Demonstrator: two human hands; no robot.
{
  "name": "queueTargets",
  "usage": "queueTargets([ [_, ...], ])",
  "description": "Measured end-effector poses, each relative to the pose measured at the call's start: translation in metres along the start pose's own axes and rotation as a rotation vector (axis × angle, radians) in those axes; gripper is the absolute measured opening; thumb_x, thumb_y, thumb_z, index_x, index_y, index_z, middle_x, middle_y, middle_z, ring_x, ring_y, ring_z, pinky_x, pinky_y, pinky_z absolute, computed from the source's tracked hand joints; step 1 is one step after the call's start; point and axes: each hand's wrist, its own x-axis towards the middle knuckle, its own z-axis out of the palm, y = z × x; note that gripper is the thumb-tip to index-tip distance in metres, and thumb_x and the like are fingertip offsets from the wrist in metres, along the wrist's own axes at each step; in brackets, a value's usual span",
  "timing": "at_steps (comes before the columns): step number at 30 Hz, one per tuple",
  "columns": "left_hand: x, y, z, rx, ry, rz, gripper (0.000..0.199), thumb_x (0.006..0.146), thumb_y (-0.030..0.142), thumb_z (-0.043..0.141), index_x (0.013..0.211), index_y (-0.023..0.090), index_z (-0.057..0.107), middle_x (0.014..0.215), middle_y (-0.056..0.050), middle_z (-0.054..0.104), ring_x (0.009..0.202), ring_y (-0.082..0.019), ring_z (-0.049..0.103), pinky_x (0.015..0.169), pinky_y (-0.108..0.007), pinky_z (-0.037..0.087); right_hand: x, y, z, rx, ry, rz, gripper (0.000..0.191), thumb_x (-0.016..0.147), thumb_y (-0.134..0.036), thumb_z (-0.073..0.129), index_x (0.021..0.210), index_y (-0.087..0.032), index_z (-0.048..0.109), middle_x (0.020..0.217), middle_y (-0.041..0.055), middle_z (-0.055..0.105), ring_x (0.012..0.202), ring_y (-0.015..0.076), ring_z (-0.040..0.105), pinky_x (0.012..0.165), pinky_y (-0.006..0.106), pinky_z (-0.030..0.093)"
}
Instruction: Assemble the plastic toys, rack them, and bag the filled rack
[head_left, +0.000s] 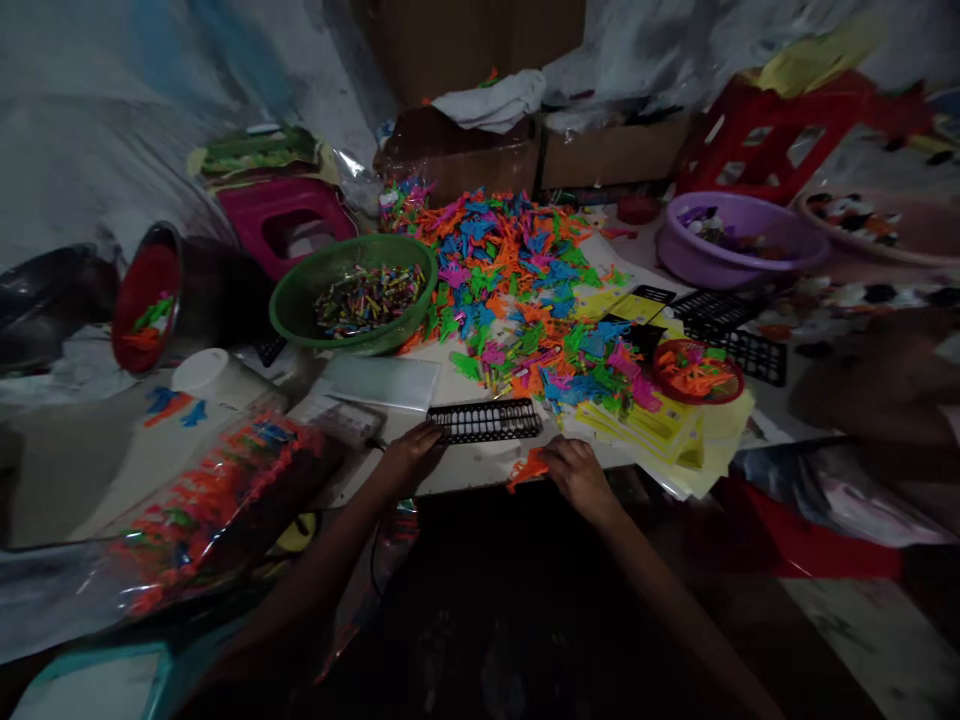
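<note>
My left hand (411, 455) is at the near table edge, its closed fingers gripping the left end of a black slotted plastic tray (484, 421). The tray lies flat, with pale table showing through its slots. To the right of the tray, my right hand (581, 474) pinches an orange plastic toy piece (527, 467) just above the table edge. Beyond both hands spreads a large heap of loose toy pieces (495, 260) in orange, blue, green and pink. Several small coloured cylinders lie at the heap's near side.
A green basin (281, 322) of small cylinders stands at the left. Yellow printed cards (675, 432) and a red basket (739, 392) lie at the right. A clear bag of toy pieces (217, 500) is at the near left. Another person's arm (877, 375) shows at the far right.
</note>
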Motion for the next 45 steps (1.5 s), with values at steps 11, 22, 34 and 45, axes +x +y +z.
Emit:
queueTargets([
  [11,0.014,-0.001,-0.009,-0.116,-0.247,0.092,0.029,0.078,0.010,0.047,0.102,0.017,0.061,0.118,-0.009,0.058,0.122,-0.023,0.041,0.106,-0.049,0.022,0.048,0.021,0.005,0.279,0.352,0.665,0.043,0.077,-0.056,0.041,0.064,-0.017,0.056,0.056,0.0039,0.056,0.056,0.0160,0.050,0.056,0.028,0.040],
  [22,0.060,0.050,0.023,-0.425,0.149,-0.204,0.025,0.075,0.009,0.046,0.091,0.016,0.064,0.105,-0.009,0.064,0.106,-0.019,0.054,0.095,-0.036,0.041,0.058,0.023,0.004,0.232,0.329,0.612,0.038,0.075,-0.051,0.046,0.064,-0.016,0.058,0.063,0.0054,0.056,0.061,0.0163,0.047,0.061,0.029,0.036],
  [34,0.070,0.102,0.023,-1.464,0.149,-0.535,0.036,0.060,0.037,0.071,0.086,0.012,0.064,0.083,-0.004,0.066,0.072,-0.014,0.061,0.075,-0.031,0.049,0.070,-0.054,0.023,1.251,0.264,0.626,0.027,0.068,-0.040,0.063,0.085,-0.019,0.064,0.081,0.0013,0.067,0.077,0.0156,0.059,0.075,0.030,0.044],
  [45,0.062,0.095,0.011,-1.553,0.080,-0.573,0.043,0.061,0.040,0.070,0.095,0.014,0.060,0.097,-0.006,0.065,0.090,-0.018,0.059,0.081,-0.034,0.048,0.066,-0.057,0.030,1.254,0.224,0.564,0.028,0.068,-0.040,0.063,0.088,-0.020,0.064,0.089,0.0023,0.068,0.080,0.0162,0.060,0.080,0.032,0.045],
])
